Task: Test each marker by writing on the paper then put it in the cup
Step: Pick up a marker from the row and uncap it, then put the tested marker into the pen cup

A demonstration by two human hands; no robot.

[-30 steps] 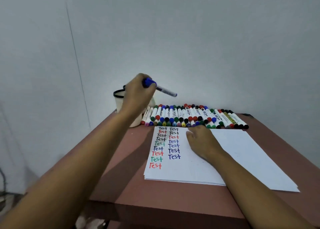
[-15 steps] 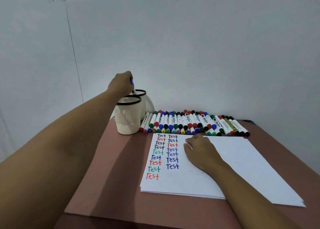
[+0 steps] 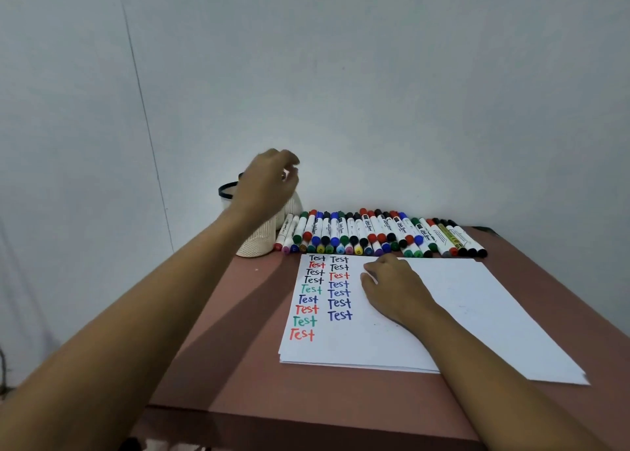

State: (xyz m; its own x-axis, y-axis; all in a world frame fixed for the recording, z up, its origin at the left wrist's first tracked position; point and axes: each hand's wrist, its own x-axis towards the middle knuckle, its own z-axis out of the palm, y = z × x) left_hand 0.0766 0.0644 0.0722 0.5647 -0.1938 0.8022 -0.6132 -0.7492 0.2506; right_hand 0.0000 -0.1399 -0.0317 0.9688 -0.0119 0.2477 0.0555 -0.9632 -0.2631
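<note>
Apparently the step in hand is the tail of a drop-off: the left grip hangs right over the cream mesh cup, fingers loosely curled and a little blurred, with no marker showing in it. The cup's mouth sits directly beneath that grip and is mostly hidden by it, so I cannot tell what lies inside. A second cup peeks out just behind the grip's wrist.

The right grip rests on the paper, fingers relaxed and holding nothing, pinning the sheet to the surface. Beside its thumb run two columns of the word "Test", the second shorter than the first.

Many markers are left to test: the capped row of markers lies just beyond the right grip's knuckles and down to the right of the left grip. The next move, I judge, calls for picking one marker from that row, uncapping it, and writing under the shorter column.
</note>
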